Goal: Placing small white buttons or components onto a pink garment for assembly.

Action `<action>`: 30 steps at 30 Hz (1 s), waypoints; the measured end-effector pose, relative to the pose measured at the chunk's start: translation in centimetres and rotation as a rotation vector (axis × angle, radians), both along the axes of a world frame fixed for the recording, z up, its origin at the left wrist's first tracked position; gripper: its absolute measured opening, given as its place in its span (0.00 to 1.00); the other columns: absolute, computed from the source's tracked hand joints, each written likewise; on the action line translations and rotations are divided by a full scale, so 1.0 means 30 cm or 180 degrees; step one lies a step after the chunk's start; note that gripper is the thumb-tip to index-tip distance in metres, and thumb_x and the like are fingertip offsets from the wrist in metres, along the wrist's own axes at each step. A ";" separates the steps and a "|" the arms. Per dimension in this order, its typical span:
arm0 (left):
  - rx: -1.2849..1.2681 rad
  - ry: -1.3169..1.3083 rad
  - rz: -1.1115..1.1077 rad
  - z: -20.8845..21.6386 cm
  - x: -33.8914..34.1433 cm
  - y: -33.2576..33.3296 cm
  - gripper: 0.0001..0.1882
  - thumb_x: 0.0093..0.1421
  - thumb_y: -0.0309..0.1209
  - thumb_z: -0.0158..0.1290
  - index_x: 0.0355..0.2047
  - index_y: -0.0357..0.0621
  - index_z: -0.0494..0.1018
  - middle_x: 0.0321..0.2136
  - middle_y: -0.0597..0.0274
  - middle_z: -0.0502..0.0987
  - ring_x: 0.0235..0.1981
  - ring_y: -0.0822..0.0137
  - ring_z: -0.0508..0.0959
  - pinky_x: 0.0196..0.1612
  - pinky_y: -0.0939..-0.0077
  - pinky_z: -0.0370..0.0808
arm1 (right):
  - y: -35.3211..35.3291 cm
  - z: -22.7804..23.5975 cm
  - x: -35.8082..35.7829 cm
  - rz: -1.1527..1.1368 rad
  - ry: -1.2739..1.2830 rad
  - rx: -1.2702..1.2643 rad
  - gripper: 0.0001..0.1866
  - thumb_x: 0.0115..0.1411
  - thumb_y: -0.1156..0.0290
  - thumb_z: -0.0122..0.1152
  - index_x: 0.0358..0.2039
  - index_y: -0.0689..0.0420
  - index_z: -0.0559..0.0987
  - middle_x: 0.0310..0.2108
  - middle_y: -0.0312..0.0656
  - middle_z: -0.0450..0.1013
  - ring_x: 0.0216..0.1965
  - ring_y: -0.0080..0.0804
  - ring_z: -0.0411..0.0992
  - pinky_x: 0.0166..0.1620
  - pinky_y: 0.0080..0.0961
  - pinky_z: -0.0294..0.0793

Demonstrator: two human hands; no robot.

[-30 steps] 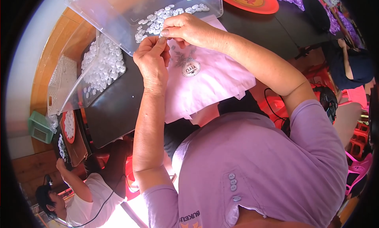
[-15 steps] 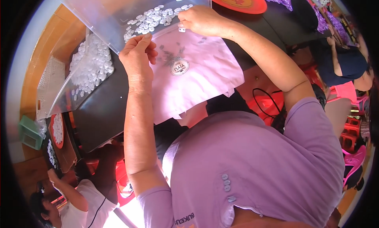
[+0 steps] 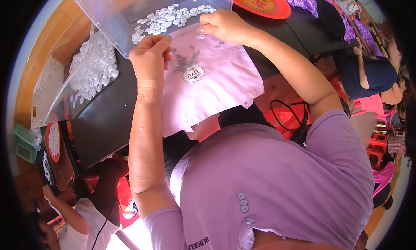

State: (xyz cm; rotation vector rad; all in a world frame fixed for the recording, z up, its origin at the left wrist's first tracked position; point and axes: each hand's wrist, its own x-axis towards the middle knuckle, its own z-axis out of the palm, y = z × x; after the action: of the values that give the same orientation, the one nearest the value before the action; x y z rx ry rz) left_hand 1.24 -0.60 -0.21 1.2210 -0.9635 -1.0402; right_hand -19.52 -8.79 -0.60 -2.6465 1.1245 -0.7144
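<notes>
My left hand (image 3: 149,57) is closed, with thumb and index finger pinched together at the near edge of a clear plastic bin (image 3: 97,22). My right hand (image 3: 227,28) is closed too, its fingertips pinched a short way to the right. What either pinch holds is too small to make out. A small white piece (image 3: 200,37) with dark marks shows just below my right fingertips. Many similar white pieces (image 3: 167,18) lie loose in the bin. Below my hands a pink cloth (image 3: 216,81) with a round printed badge spreads from the bin's edge toward my lap.
Left of the bin, another clear container holds a heap of white pieces (image 3: 93,68) on the dark table (image 3: 104,115). A red round tray (image 3: 264,3) sits at the far right. One co-worker (image 3: 80,228) sits at lower left, another (image 3: 359,72) at right.
My right fingertips have come slightly down and a little closer to my left hand. The whole view has shifted slightly. Both pinches stay closed.
</notes>
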 end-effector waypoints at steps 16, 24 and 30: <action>-0.1150 -0.2330 0.0057 -0.058 -0.020 -0.010 0.04 0.49 0.27 0.61 0.27 0.42 0.79 0.24 0.62 0.72 0.24 0.68 0.73 0.30 0.74 0.71 | 0.041 -0.012 0.005 0.0242 0.0315 -0.0357 0.11 0.55 0.61 0.58 0.25 0.55 0.76 0.20 0.45 0.73 0.27 0.47 0.74 0.31 0.44 0.70; -0.1520 -0.3017 -0.0076 -0.058 -0.028 -0.006 0.08 0.47 0.30 0.62 0.28 0.44 0.79 0.28 0.62 0.72 0.38 0.60 0.72 0.38 0.66 0.72 | 0.056 -0.010 -0.001 0.0540 0.0059 -0.0614 0.10 0.53 0.63 0.59 0.22 0.55 0.75 0.22 0.40 0.73 0.28 0.42 0.74 0.29 0.40 0.70; -0.1411 -0.2968 -0.0093 -0.066 -0.021 -0.015 0.08 0.47 0.29 0.62 0.29 0.43 0.79 0.28 0.61 0.73 0.38 0.60 0.73 0.37 0.66 0.72 | 0.051 -0.025 0.001 0.0750 -0.0014 -0.0676 0.09 0.52 0.67 0.62 0.25 0.58 0.74 0.28 0.40 0.73 0.28 0.43 0.72 0.29 0.38 0.68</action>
State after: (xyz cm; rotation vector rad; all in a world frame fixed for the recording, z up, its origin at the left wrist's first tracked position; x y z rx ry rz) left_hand 0.61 -1.04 -2.20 1.3053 -1.8090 -0.1875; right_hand -19.49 -7.26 -1.34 -2.8851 0.7533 -0.8317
